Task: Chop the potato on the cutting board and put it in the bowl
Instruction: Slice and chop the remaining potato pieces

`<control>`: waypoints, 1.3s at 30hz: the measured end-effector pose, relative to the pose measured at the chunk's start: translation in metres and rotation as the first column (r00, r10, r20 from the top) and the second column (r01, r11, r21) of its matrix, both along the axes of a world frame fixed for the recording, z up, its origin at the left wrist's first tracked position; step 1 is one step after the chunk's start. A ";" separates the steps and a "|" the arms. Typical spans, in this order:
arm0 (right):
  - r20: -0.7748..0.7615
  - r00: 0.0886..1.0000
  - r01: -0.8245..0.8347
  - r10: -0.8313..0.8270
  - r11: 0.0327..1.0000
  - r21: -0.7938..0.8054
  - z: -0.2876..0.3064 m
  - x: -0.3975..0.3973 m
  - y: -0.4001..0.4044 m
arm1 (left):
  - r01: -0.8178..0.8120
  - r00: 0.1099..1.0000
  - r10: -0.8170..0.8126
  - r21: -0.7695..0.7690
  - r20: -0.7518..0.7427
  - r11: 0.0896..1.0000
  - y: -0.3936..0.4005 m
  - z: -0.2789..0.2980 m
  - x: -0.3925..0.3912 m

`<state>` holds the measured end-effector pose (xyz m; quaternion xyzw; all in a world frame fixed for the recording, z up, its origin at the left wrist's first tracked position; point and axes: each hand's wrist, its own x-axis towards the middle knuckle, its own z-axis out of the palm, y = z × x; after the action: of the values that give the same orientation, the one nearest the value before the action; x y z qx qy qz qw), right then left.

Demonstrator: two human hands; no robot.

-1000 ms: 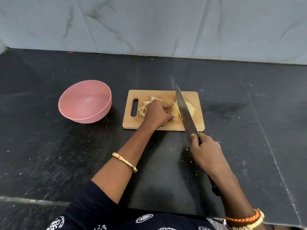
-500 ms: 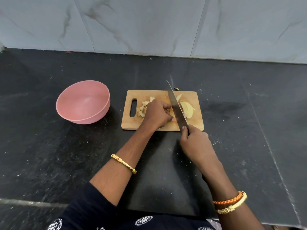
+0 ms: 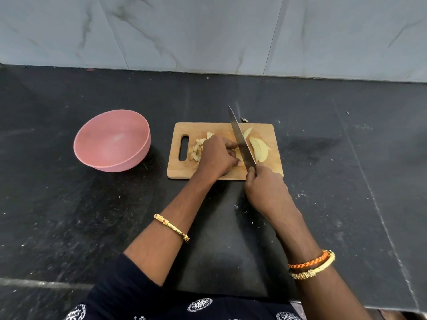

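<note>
The wooden cutting board (image 3: 221,174) lies on the dark surface (image 3: 323,181) directly under both hands. The left hand (image 3: 217,158) is curled knuckles-up over the middle of the board, fingertips tucked against a potato piece (image 3: 239,157) that is mostly hidden beneath it; it appears to be pinning that piece down, though the grip itself is concealed. Just to the right of those fingers, the knife (image 3: 241,140) stands with its blade running away from the person, the tip reaching past the far edge of the board and the edge down beside the left knuckles. The right hand (image 3: 268,190) wraps tightly around the knife's handle at the near edge of the board, its forefinger up against the base of the blade.

On the far side of the blade from the left hand rest long pale potato slices (image 3: 260,147), fanned together. Behind the left hand, toward the board's handle slot, sits a small heap of chopped potato bits (image 3: 196,150). Well off to the left of the left hand, apart from the board, the pink bowl (image 3: 112,140) sits on the surface, with nothing visible inside. Gold bangles circle both wrists.
</note>
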<state>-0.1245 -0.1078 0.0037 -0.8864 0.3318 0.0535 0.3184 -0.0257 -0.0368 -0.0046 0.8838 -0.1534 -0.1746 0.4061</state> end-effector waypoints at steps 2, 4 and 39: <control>-0.009 1.000 0.001 -0.001 1.000 0.001 -0.002 -0.006 0.001 | 0.001 1.000 -0.001 -0.001 0.003 1.000 0.000 0.000 0.001; -0.039 0.999 -0.008 0.008 1.000 -0.006 -0.004 -0.015 0.003 | 0.007 1.000 -0.007 -0.002 0.008 1.000 0.000 0.000 0.001; 0.100 0.994 0.036 -0.044 0.996 0.078 -0.010 -0.023 0.004 | -0.030 0.999 0.031 -0.011 0.010 0.999 -0.001 0.000 -0.002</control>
<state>-0.1474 -0.1042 -0.0064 -0.8683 0.3306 0.0146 0.3696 -0.0278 -0.0375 -0.0047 0.8846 -0.1429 -0.1632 0.4128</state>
